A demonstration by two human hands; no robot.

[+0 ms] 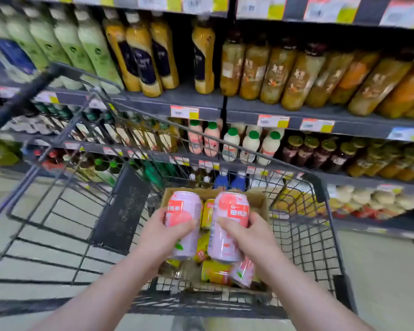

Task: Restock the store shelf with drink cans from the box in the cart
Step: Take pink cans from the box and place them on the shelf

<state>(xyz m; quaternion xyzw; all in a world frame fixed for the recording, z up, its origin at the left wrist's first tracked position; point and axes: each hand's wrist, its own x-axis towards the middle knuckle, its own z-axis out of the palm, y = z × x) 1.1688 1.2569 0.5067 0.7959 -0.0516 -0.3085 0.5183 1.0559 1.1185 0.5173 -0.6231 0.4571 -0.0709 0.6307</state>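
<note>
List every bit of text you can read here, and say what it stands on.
"桃多", first character unclear: red label of the left pink can, gripped by the left hand.
Red label of the right pink can, gripped by the right hand: characters too blurred.
Shelf price tags: too blurred.
Bottle labels: too blurred.
</note>
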